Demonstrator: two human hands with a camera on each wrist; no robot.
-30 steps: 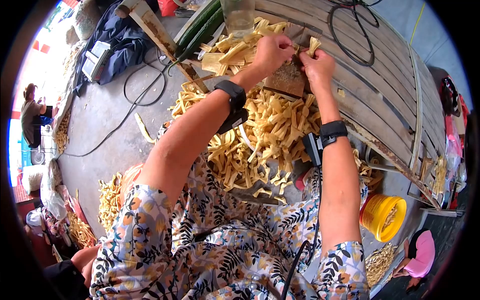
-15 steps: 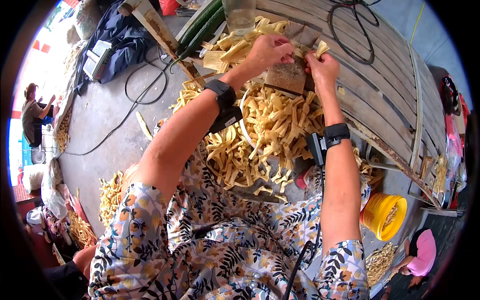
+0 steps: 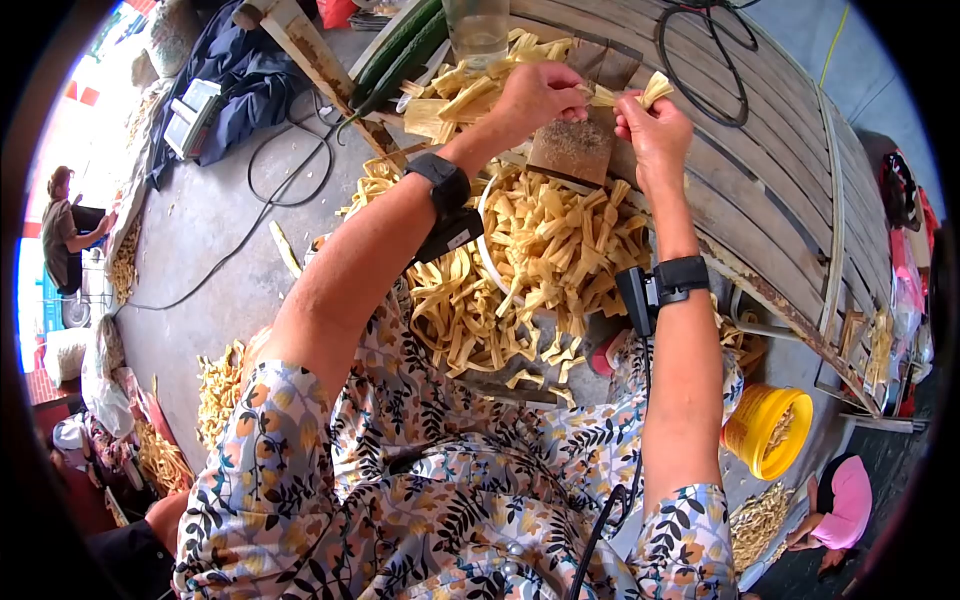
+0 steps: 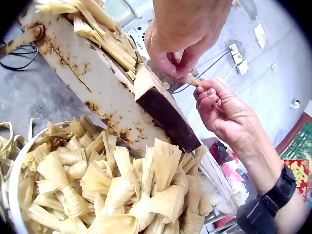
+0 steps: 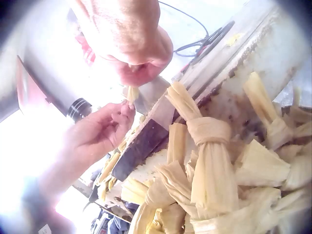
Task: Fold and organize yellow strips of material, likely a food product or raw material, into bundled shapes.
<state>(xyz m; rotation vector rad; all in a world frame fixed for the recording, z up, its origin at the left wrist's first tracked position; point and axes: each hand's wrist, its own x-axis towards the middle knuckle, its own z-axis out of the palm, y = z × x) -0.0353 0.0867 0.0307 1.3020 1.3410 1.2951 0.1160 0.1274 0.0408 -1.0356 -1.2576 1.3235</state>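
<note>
Above a small wooden block [image 3: 570,150] strewn with brown crumbs, my two hands meet at one pale yellow knotted strip [image 3: 655,90]. My right hand [image 3: 657,138] grips it, with a fanned end sticking up past the thumb. The strip's other end [image 4: 194,80] shows between the hands in the left wrist view, where my left hand [image 4: 187,34] pinches it with thumb and fingertips. Below the block, a white-rimmed tub [image 4: 15,187] is heaped with similar knotted strips [image 3: 560,235]. In the right wrist view, one knotted strip [image 5: 212,151] on the heap stands out close up.
Flat, loose strips [image 3: 465,105] lie left of the block, near a glass jar [image 3: 478,35] and long green cucumbers [image 3: 400,60]. A slatted wooden platform [image 3: 760,170] with a black cable [image 3: 735,110] extends right. A yellow bucket [image 3: 770,435] stands lower right. Other people sit at both sides.
My right hand has moved right and slightly up with the knotted strip, away from the block. My left hand has stayed near the same spot, and the gap between the hands has widened.
</note>
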